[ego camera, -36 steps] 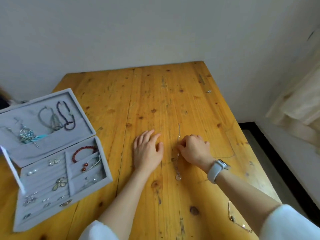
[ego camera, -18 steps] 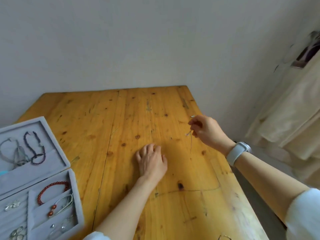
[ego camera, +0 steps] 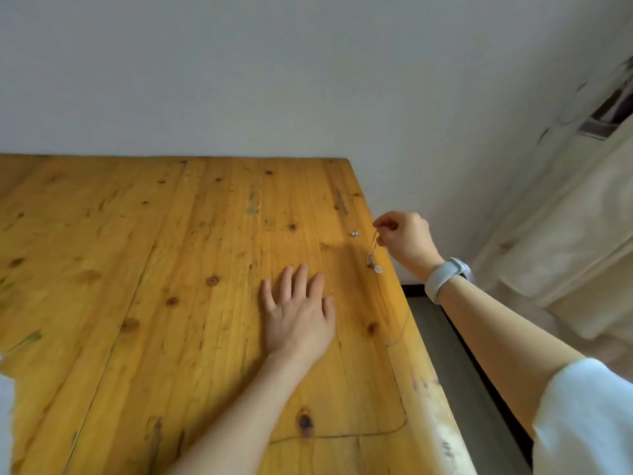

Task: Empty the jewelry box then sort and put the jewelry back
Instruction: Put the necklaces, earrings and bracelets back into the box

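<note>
A pale grey wall [ego camera: 274,80] is seen behind a yellow pine tabletop [ego camera: 171,269], whose planks are marked with dark knots and scratches. The tabletop's right edge runs diagonally toward the viewer, with a dark floor strip [ego camera: 462,371] below it and cream curtain fabric [ego camera: 565,234] at the far right.

The left hand [ego camera: 298,313] is laid palm down on the tabletop near its middle, fingers straight and slightly spread, nothing held.

The right hand [ego camera: 404,240] is raised over the tabletop's right edge, a white watch band [ego camera: 442,277] worn on its wrist and a white sleeve [ego camera: 582,416] seen at the lower right. A thin silver necklace [ego camera: 372,255] is pinched between its thumb and forefinger, the other fingers curled. The chain hangs down from the pinch, and its small pendant end reaches the wood near the edge; whether it touches cannot be told.

Small silver pieces [ego camera: 355,233], perhaps earrings, lie on the tabletop just left of the hanging chain, apart from both hands.
</note>
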`<state>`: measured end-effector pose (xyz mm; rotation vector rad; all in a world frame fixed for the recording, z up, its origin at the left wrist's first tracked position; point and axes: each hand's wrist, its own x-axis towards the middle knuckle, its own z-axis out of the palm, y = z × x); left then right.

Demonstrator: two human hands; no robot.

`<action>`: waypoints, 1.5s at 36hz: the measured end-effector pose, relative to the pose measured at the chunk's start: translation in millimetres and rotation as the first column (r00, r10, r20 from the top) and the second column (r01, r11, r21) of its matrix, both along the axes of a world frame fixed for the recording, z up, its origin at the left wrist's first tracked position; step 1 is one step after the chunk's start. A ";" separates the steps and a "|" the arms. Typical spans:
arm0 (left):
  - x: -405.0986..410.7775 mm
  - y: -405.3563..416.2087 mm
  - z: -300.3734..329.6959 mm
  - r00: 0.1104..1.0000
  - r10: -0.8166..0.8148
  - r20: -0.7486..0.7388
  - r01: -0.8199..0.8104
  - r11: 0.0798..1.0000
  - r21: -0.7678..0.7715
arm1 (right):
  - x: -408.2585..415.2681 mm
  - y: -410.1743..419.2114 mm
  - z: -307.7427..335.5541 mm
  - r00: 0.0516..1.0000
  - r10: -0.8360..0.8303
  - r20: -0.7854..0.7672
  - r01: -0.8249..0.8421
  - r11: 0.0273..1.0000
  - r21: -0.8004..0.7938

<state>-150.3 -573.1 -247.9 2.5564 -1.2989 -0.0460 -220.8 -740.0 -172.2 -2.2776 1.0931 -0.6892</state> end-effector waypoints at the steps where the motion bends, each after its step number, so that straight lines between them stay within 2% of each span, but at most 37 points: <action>1: -0.8 -0.3 0.5 1.000 0.001 0.002 -0.001 1.000 0.003 | 1.5 -0.8 -2.9 1.000 -0.007 0.010 0.007 1.000 0.003; 4: -1.5 -1.5 1.6 1.000 0.007 0.014 -0.007 1.000 0.002 | 3.0 -2.8 -13.2 1.000 -0.018 -0.001 0.018 1.000 -0.004; 9: -0.4 -0.4 -0.5 1.000 0.006 0.022 -0.007 1.000 0.012 | -5.6 -2.8 -29.2 0.973 0.067 -0.221 -0.056 0.997 0.058; 15: -0.6 -0.9 1.6 0.999 0.001 0.037 -0.001 1.000 0.015 | -25.7 14.8 -11.6 0.987 0.124 -0.104 -0.130 0.990 -0.052; 22: -18.9 19.5 9.9 0.999 -0.034 0.018 0.034 0.999 -0.006 | -90.3 85.2 -6.0 0.962 0.272 -0.036 -0.269 0.961 0.068; 28: -73.1 88.0 6.4 0.994 -0.096 -0.052 0.091 0.992 -0.093 | -158.5 161.4 -26.0 0.920 0.381 -0.091 -0.355 0.910 0.216; 33: -102.7 134.7 -4.6 0.995 -0.091 -0.029 0.092 0.996 0.014 | -206.4 208.5 -42.3 0.849 0.484 -0.212 -0.438 0.869 0.229; 36: -107.4 145.0 -7.6 0.995 -0.104 0.012 0.103 0.993 0.055 | -219.4 221.3 -53.6 0.835 0.435 -0.337 -0.417 0.900 0.128; 39: -108.2 145.5 -8.5 0.995 -0.098 0.014 0.096 0.991 0.090 | -218.4 228.1 -59.4 0.873 0.361 -0.328 -0.363 0.930 0.056; 43: -111.1 147.1 -6.9 0.995 -0.103 0.012 0.101 0.989 0.104 | -210.7 230.0 -61.0 0.857 0.340 -0.387 -0.351 0.935 0.043; 48: -106.3 144.3 -2.1 0.994 -0.107 0.027 0.104 0.992 0.075 | -199.6 218.2 -46.5 0.933 0.308 -0.186 -0.283 0.947 0.151; 54: -84.0 114.8 9.7 0.992 -0.120 0.034 0.119 0.993 0.020 | -161.8 173.2 -25.3 0.986 0.161 -0.033 -0.161 0.987 0.019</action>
